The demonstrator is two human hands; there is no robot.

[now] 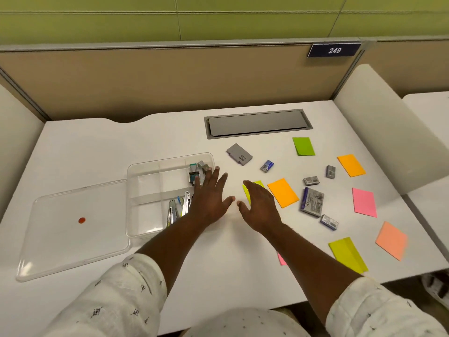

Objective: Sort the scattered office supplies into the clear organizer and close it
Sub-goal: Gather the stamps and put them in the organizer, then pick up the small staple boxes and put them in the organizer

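Both hands hover low over the middle of the white desk [97, 147], and neither holds anything. The left hand [209, 198] is spread flat with straight fingers, overlapping the right edge of the clear organizer [148, 183]. The right hand [260, 206] is just as loose and empty above a yellow-green note [255, 184]; whether it touches the paper I cannot tell. The organizer sits left of centre, a shallow tray of glossy see-through plastic with thin dividers, and its flat lid [73, 227] lies off beside it on the near left. Shiny metal clips [177, 207] lie in a near compartment, and what look like small staplers [195, 173] in the far right one. Most of the sorting seems not yet done. Out to the right lie thin paper squares, among them an orange note [283, 192], a green note [303, 146] and a pink note [364, 202]. There are also stiff printed cartons like the staple box [312, 201], and a grey case [239, 153]. My guess is the yellow-green note goes next. Paper that thin lies flush on a smooth top, so it is better to press a fingertip on it and lift a corner than to pinch from above. The blocky cartons can simply be taken by their sides. Keeping like with like, and nothing above the rim, should let the lid seat.
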